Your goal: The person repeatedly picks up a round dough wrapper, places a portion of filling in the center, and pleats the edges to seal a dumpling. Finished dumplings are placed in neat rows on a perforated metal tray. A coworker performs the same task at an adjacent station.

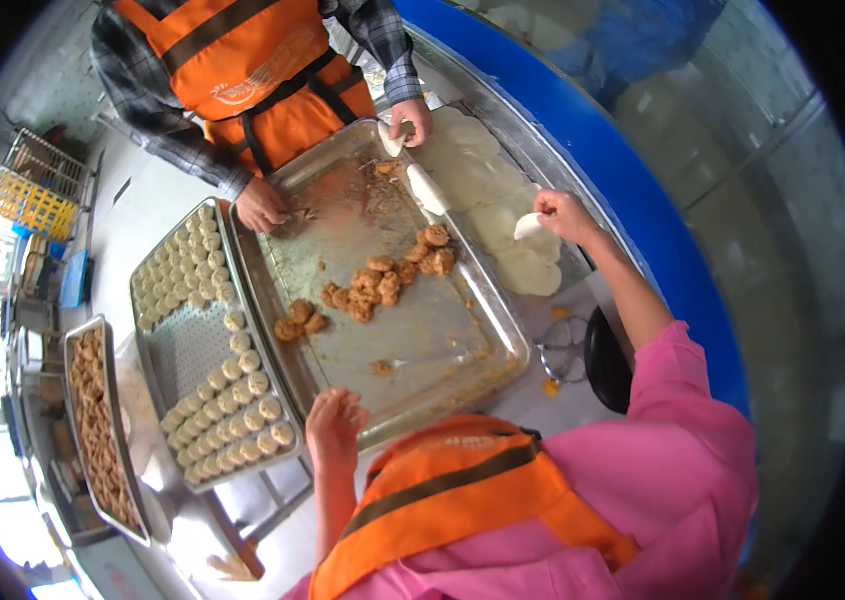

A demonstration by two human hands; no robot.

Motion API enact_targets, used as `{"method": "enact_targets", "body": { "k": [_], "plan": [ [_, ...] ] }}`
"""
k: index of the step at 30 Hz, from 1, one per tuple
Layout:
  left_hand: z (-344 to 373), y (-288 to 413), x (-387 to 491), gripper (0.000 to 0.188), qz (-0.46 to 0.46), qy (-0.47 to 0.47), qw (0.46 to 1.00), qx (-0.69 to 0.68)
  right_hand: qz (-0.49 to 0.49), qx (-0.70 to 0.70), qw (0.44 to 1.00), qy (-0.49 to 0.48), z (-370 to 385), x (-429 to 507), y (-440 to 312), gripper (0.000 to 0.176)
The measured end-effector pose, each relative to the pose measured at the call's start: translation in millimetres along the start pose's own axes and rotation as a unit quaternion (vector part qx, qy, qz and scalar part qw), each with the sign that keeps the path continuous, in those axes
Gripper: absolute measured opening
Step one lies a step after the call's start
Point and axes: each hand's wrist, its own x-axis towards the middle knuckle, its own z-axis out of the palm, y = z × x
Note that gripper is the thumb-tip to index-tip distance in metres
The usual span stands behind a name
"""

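Note:
Between the fingertips of my right hand (565, 216) is a pale round dough wrapper (528, 227), raised over a spread of overlapping dough wrappers (516, 268). My left hand (336, 420) hovers at the near edge of a large metal tray (422, 390), fingers loosely curled and apart, with nothing visible in them. Across that tray lie several lumps of brown filling (366, 289), with a smaller cluster of lumps (301, 321) to the left. A folded white wrapper (426, 189) rests on the tray's right rim.
Opposite me, a co-worker in an orange apron (265, 82) holds a wrapper (390, 139) over the tray's far corner. At left stand a perforated tray (182, 360) with rows of small pleated buns (242, 390) and a narrow tray of brown pieces (104, 427). A blue edge (617, 172) curves along the right.

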Motion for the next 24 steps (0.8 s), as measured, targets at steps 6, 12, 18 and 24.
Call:
{"method": "enact_targets", "body": {
  "k": [6, 12, 18, 24],
  "plan": [
    [35, -32, 62, 0.034, -0.079, -0.137, 0.987, -0.014, 0.03, 0.323, 0.939, -0.115, 52, -34, -122, 0.012],
    [72, -55, 65, 0.053, -0.259, -0.248, 0.895, -0.263, 0.008, 0.285, 0.953, -0.101, 123, -52, -147, 0.014],
    [26, -30, 48, 0.046, -0.147, -0.182, 0.956, -0.177, -0.005, 0.044, 0.996, -0.083, 143, -66, -116, 0.008],
    [-31, -13, 33, 0.036, -0.09, 0.009, 0.978, -0.191, -0.111, -0.269, 0.932, -0.216, 190, -75, -98, 0.011]
  ]
}}
